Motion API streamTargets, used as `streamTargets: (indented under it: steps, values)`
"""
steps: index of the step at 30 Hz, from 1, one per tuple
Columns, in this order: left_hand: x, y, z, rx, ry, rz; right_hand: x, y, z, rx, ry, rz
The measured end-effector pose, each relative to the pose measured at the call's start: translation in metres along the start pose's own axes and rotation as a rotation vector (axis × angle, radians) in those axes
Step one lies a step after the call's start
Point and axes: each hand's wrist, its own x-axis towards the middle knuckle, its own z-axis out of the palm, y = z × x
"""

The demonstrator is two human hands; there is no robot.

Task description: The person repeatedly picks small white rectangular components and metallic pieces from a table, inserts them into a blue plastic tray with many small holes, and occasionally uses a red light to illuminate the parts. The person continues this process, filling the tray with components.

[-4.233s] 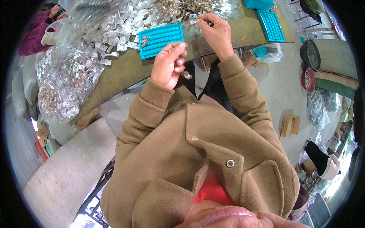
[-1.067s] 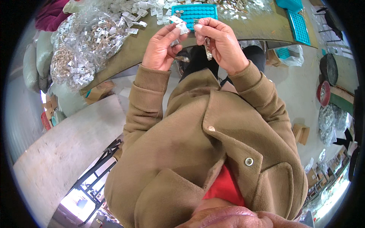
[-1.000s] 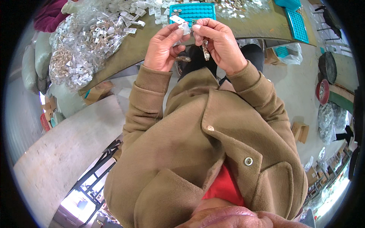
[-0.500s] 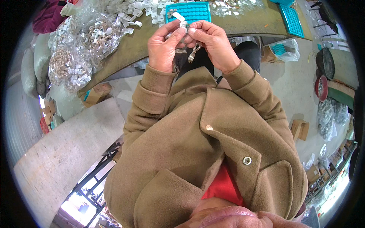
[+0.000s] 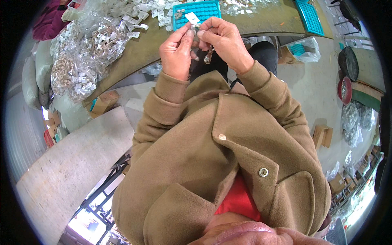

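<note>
Both of my hands are raised together at the table's near edge, in front of a turquoise tray point(image 5: 208, 10). A small white tag point(image 5: 192, 18) sticks up above the pinched fingers of my left hand point(image 5: 175, 55). My right hand point(image 5: 229, 45) is closed beside it, thumb and index finger pressed together at the tag's lower end. Below the right fingers hangs a shiny loop of metal chain point(image 5: 208, 57), which looks like a bracelet or necklace. Where chain and tag meet, the fingers hide most of it. A few small round silvery pieces point(image 5: 179, 13) lie in the tray's left part.
On the left of the table point(image 5: 261, 22) a clear plastic bag point(image 5: 77, 61) bulges with tagged chains. Loose white tags point(image 5: 141, 15) lie behind it. A second turquoise tray point(image 5: 311, 19) rests at the right end. Below are cardboard boxes point(image 5: 322, 136) and a red bowl point(image 5: 345, 90).
The tag now stands more upright and broad side up above my left fingers. My right hand has shifted slightly up and left, and less of the hanging chain shows.
</note>
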Motion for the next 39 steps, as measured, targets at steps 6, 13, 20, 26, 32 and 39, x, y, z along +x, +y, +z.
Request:
streamTargets:
  steps: [6, 13, 20, 26, 32, 39]
  values:
    - [-0.002, -0.009, 0.01, 0.015, 0.055, 0.179, 0.005, 0.003, -0.002, 0.034, 0.02, -0.012]
    - [-0.002, 0.003, 0.005, -0.14, -0.003, -0.087, 0.006, 0.005, -0.001, -0.071, 0.045, -0.051]
    - [0.002, 0.008, -0.005, -0.154, 0.102, -0.259, -0.002, -0.004, 0.004, -0.068, 0.02, -0.032]
    - [0.003, 0.013, -0.01, -0.299, 0.113, -0.304, -0.001, 0.003, 0.009, 0.131, 0.066, -0.058]
    - [0.007, 0.013, -0.024, -0.762, -0.024, -0.545, 0.0, 0.009, 0.011, 0.134, 0.055, -0.086]
    - [0.01, 0.007, -0.041, -1.118, -0.115, -0.731, 0.001, 0.009, 0.008, -0.487, 0.075, -0.447]
